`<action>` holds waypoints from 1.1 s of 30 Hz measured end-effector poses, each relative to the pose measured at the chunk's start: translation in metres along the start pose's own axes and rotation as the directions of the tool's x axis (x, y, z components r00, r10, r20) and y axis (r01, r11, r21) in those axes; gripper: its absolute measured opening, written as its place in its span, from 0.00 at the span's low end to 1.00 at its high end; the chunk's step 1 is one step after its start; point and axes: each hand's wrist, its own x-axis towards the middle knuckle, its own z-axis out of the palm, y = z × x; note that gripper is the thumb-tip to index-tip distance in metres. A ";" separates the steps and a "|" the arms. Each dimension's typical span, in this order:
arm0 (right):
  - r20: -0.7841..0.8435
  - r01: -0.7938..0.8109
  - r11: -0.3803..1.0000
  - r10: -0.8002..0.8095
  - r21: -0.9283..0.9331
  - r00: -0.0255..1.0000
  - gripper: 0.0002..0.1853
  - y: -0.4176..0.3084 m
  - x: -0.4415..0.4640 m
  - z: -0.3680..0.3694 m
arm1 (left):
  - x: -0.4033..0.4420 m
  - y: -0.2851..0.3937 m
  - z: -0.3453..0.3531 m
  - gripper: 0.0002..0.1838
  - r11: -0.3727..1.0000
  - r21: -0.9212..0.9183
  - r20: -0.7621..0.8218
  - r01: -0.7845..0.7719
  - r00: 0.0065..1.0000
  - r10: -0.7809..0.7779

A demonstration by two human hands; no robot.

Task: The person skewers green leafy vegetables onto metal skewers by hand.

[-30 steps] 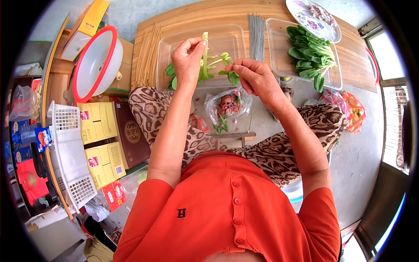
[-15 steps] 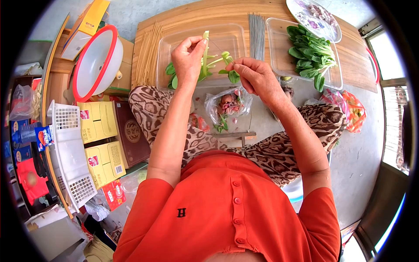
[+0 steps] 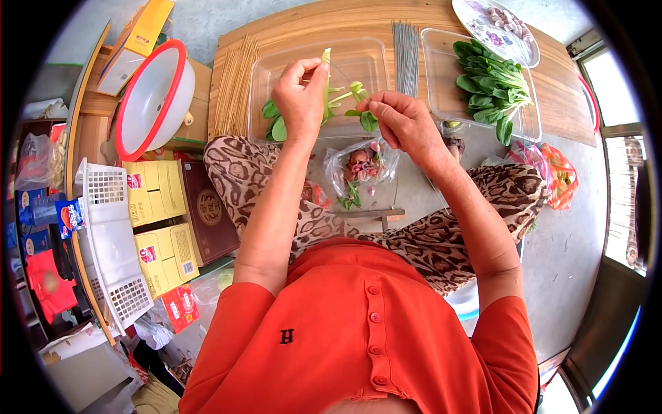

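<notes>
My left hand [image 3: 303,93] is closed, pinching a pale green stalk [image 3: 326,55] of leafy greens over the left clear plastic tray [image 3: 376,58]. Its leaves [image 3: 274,124] show below the fingers. My right hand [image 3: 400,121] is closed on a thin metal skewer, mostly hidden by the hand. A short piece of green [image 3: 357,90] is threaded on it just ahead of my right fingers, with leaves hanging beneath. The skewer's bare tip points up left, close to my left fingertips; whether it touches the stalk I cannot tell.
Bamboo skewers [image 3: 234,86] lie left of the tray, metal skewers [image 3: 405,55] right of it. A second clear tray [image 3: 438,83] bears leafy greens [image 3: 489,86]. Behind it stands a plate [image 3: 476,24] of pale pieces. A plastic bag of scraps [image 3: 362,165] lies below the table edge.
My left hand has turned slightly and shifted a little to the right with the stalk, closer to the skewer. My right hand has barely moved.
</notes>
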 end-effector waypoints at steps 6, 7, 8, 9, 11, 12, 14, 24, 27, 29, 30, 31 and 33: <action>-0.013 0.001 0.999 0.000 0.042 1.000 0.13 0.000 0.001 -0.001 | -0.011 0.017 0.004 0.06 0.960 0.197 0.117 -0.200 0.977 0.180; -0.017 -0.017 0.997 0.018 0.070 1.000 0.13 -0.001 0.001 -0.002 | -0.012 0.015 0.006 0.06 0.960 0.196 0.118 -0.201 0.976 0.180; -0.020 -0.016 0.997 0.018 0.071 1.000 0.13 -0.001 0.002 -0.003 | -0.011 0.013 0.009 0.06 0.964 0.131 0.109 -0.230 0.970 0.216; -0.020 -0.006 0.997 0.007 0.074 1.000 0.13 -0.001 0.002 -0.005 | -0.012 0.011 0.011 0.06 0.964 0.065 0.096 -0.257 0.963 0.250; -0.019 0.004 0.997 -0.003 0.077 1.000 0.13 -0.002 0.003 -0.007 | -0.016 0.015 0.016 0.07 0.959 0.041 0.122 -0.281 0.954 0.274; -0.023 -0.008 0.995 0.010 0.099 1.000 0.13 -0.003 0.003 -0.007 | -0.017 0.016 0.017 0.08 0.952 0.019 0.147 -0.304 0.943 0.298; -0.028 -0.020 0.992 0.024 0.123 0.999 0.13 -0.003 0.004 -0.010 | -0.016 0.011 0.019 0.08 0.950 -0.010 0.163 -0.312 0.937 0.310; -0.170 0.070 0.983 -0.041 0.167 0.985 0.14 -0.006 0.008 -0.040 | 0.014 -0.121 0.004 0.10 0.936 0.325 0.394 -0.133 0.919 -0.007; -0.163 0.075 0.981 -0.045 0.178 0.986 0.13 -0.006 0.010 -0.043 | 0.010 -0.130 0.013 0.11 0.879 0.445 0.489 -0.173 0.869 -0.077; -0.163 0.065 0.980 -0.034 0.190 0.986 0.12 -0.006 0.010 -0.042 | 0.006 -0.142 0.023 0.10 0.809 0.525 0.548 -0.264 0.833 -0.083; -0.157 0.057 0.977 -0.025 0.205 0.987 0.12 -0.005 0.011 -0.042 | 0.004 -0.148 0.030 0.08 0.771 0.568 0.535 -0.290 0.841 -0.078; -0.159 0.057 0.978 -0.025 0.202 0.987 0.12 -0.004 0.012 -0.042 | 0.002 -0.146 0.036 0.08 0.773 0.565 0.536 -0.290 0.841 -0.076; -0.161 0.044 0.972 -0.007 0.229 0.987 0.12 -0.001 0.014 -0.043 | -0.002 -0.142 0.044 0.06 0.658 0.696 0.474 -0.289 0.873 -0.118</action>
